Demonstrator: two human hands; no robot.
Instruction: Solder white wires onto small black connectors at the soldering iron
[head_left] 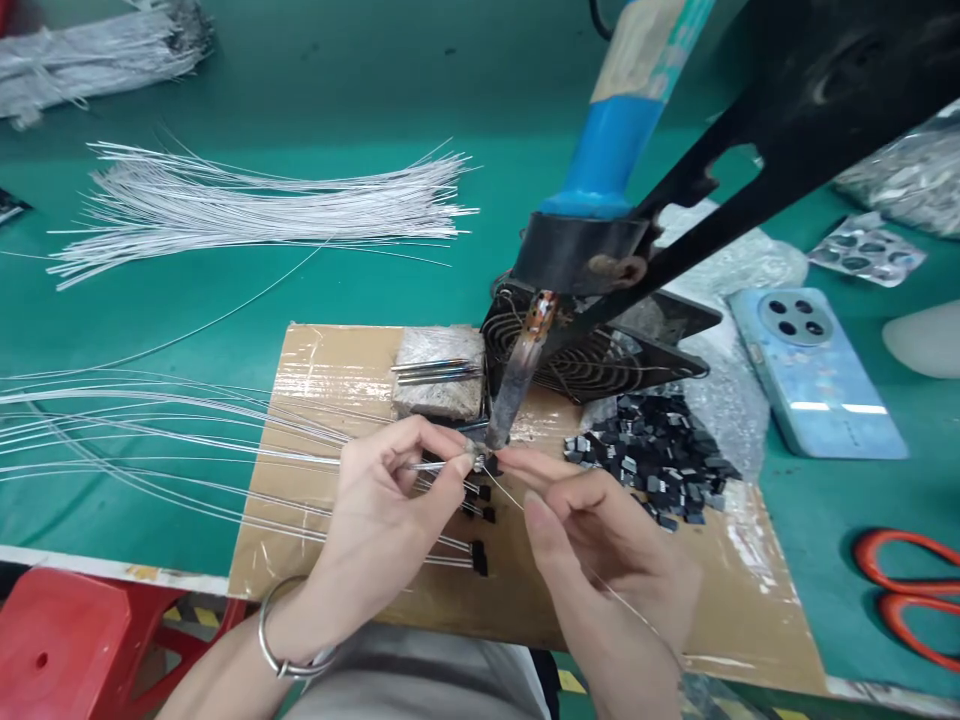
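My left hand [397, 505] is closed in a pinch on a white wire, right below the tip of a soldering iron [517, 385]. The small part at its fingertips is partly hidden. My right hand [607, 550] is closed on a thin strand of solder wire [510, 490], which runs from the iron's tip down past the palm. Under the left hand lie several white wires [300, 455] ending in black connectors [478, 558]. A pile of loose black connectors [660, 460] is beside the right hand, on the brown cardboard [300, 390].
A black metal arm [720, 190] holds the iron above a small fan [600, 360]. Cut white wires [262, 205] lie at the back left. A wrapped block [442, 395] bears metal rods. To the right are a blue phone [817, 375] and red-handled scissors [911, 560].
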